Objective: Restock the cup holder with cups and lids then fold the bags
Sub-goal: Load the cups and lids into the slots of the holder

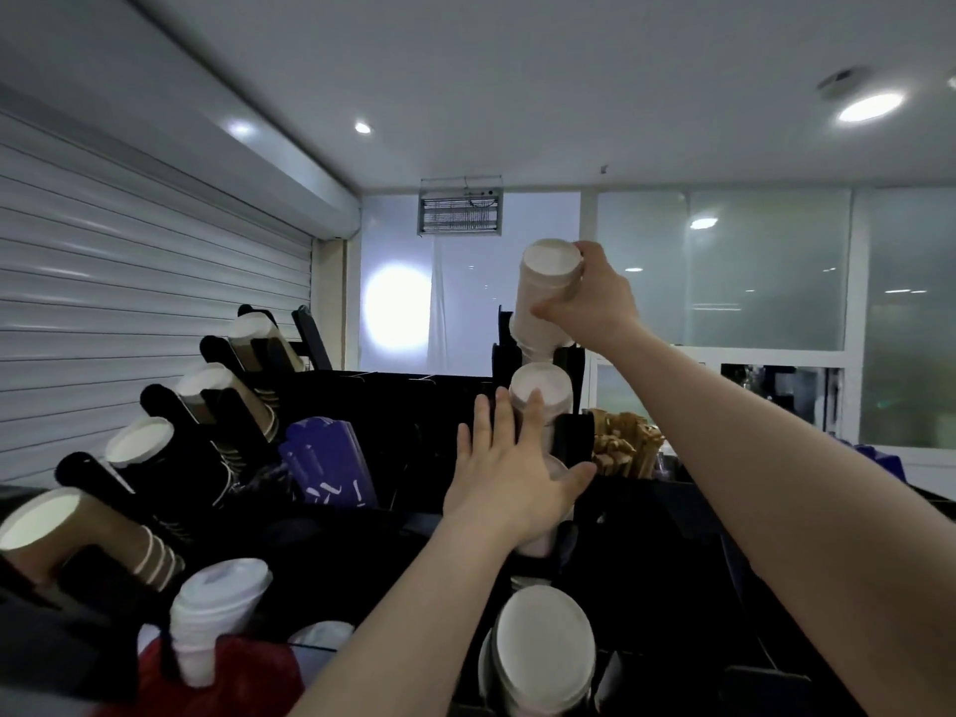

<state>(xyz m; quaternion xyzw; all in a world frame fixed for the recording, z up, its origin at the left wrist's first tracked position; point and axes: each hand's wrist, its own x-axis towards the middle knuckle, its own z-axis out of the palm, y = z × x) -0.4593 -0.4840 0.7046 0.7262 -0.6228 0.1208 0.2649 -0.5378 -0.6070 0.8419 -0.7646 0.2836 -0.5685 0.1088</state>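
My right hand (pixel 595 297) grips a stack of white paper cups (pixel 546 292), raised and tilted at the top slot of the black cup holder (pixel 569 437) on the right. My left hand (pixel 509 468) is spread flat, its fingers pressing against a second cup stack (pixel 543 393) in the slot just below. A third stack of cups (pixel 543 649) sits in the lowest slot near the bottom edge. White lids (pixel 217 608) are stacked at the lower left.
A left-hand rack holds several stacks of brown and black cups (pixel 217 390), mouths facing me. Purple sleeves (pixel 326 458) stand in the middle bin, wooden stirrers (pixel 626 442) to the right. A red item (pixel 233 680) lies at the bottom left. A roller shutter (pixel 129 282) closes the left side.
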